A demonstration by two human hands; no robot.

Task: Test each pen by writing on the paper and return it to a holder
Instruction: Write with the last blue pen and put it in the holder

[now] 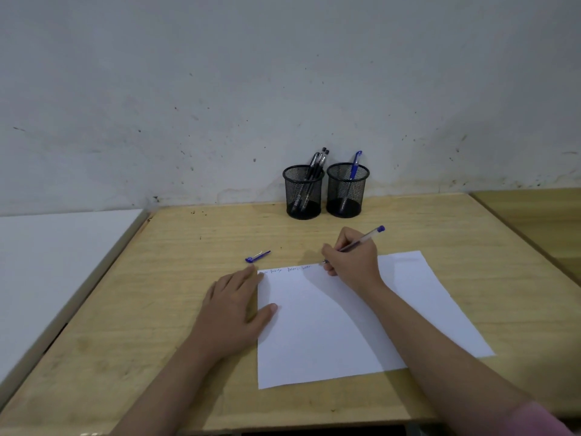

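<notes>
Pen (361, 241) sits gripped in the right hand (352, 259) fingers, tip on the paper (330, 325) top edge, barrel slanting up-right toward the right holder (346, 191) just beyond. Left hand (234, 313) lies flat and empty, pinning the sheet; the cap (257, 256) lies nearer it

White paper (330, 325) on the pale yellow wood-grain table (157, 294), faint dark scribbles along its far edge. Left of the paper, a blue pen cap (257, 257). Beyond the paper, two black mesh holders (303, 196): black pens (317, 165) in one, a blue pen (355, 166) in the other.
</notes>
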